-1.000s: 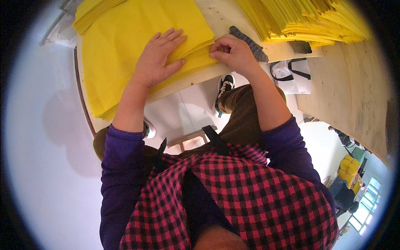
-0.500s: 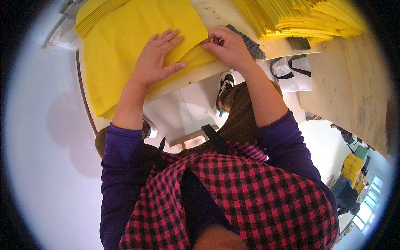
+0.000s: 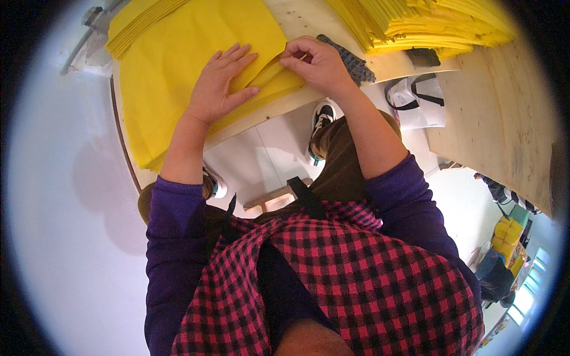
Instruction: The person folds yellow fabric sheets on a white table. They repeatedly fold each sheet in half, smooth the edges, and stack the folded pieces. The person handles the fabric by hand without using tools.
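A broad yellow cloth (image 3: 160,89) lies on a stack of like cloths on the wooden table in front of me. My left hand (image 3: 222,83) rests flat on it, fingers stretched out and a little spread. At the cloth's right corner my right hand (image 3: 312,59) pinches the edge between thumb and forefinger, lifting it slightly so that a fold runs toward my left hand. More yellow layers show under that raised edge. A dark grey textured cloth (image 3: 350,62) lies just beyond my right hand.
Folded yellow cloths (image 3: 415,26) are piled high at the far right, with a small dark piece (image 3: 423,57) beside them. A white bag with black handles (image 3: 417,101) stands below the table edge (image 3: 261,118). A wooden board (image 3: 499,118) is on the right.
My right hand has moved slightly left with the pinched corner, drawing the cloth's edge inward and deepening the fold. My left hand has stayed almost in place.
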The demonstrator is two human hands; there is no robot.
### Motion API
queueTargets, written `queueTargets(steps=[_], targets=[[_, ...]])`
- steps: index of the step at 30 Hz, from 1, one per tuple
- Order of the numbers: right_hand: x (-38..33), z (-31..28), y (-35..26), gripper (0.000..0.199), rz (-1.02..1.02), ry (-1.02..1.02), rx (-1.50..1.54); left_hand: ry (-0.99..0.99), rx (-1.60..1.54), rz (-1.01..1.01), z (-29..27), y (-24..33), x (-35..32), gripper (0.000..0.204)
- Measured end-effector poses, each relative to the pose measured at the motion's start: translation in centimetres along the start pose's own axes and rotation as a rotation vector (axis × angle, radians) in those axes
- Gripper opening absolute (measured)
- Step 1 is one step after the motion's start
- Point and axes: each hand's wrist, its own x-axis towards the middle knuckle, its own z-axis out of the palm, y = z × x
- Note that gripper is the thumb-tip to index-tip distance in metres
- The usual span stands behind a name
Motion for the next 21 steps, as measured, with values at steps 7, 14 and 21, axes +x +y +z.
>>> queueTargets(steps=[7, 14, 21], targets=[[-0.02, -0.15, -0.01, 0.017, 0.072, -0.038, 0.051, -0.013, 0.004, -0.009, -0.09, 0.10, 0.05, 0.064], [-0.04, 0.02, -0.23, 0.022, 0.153, -0.066, 0.307, -0.020, -0.004, -0.016, -0.03, -0.07, 0.05, 0.068], [-0.01, -0.46, -0.66, 0.022, 0.204, -0.084, 0.451, -0.023, -0.013, -0.002, -0.17, 0.07, 0.01, 0.072]])
